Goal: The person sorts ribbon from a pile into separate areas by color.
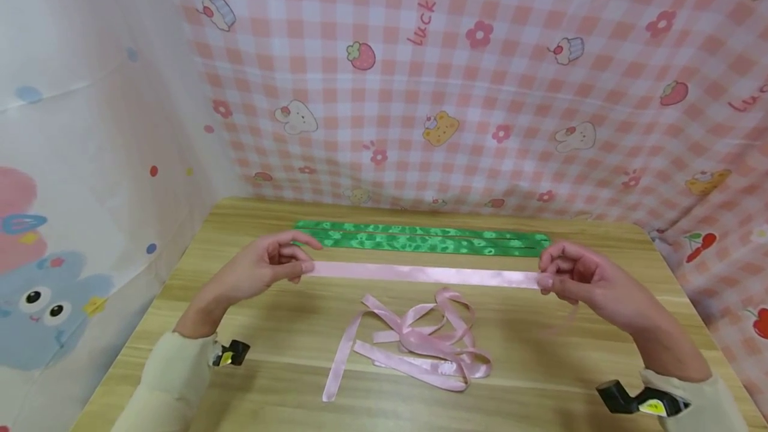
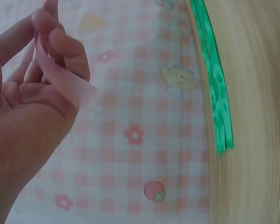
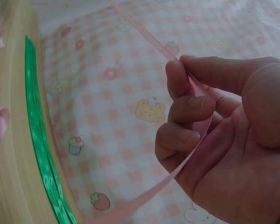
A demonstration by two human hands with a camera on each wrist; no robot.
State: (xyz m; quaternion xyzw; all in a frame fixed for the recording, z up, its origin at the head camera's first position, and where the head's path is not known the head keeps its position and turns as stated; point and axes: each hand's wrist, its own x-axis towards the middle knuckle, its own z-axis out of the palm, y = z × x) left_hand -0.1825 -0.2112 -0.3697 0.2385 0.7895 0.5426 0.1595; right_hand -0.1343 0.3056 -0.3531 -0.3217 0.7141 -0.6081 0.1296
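Note:
A pink satin ribbon (image 1: 420, 274) is stretched taut between both hands above the table. My left hand (image 1: 267, 262) pinches one end between thumb and forefinger, and a short tail (image 2: 67, 84) hangs past the palm in the left wrist view. With thumb and forefinger my right hand (image 1: 579, 275) grips the other end; in the right wrist view a longer tail (image 3: 154, 189) runs down past the curled fingers. Nearer the body, several loose loops of pink ribbon (image 1: 432, 345) lie in a heap. Green ribbon strips (image 1: 414, 239) lie side by side behind the stretched ribbon.
The wooden table (image 1: 276, 359) ends at a checked pink curtain (image 1: 384, 99) at the back. A white printed curtain (image 1: 90, 132) hangs on the left. Each wrist wears a small black camera, such as the right one (image 1: 642, 402).

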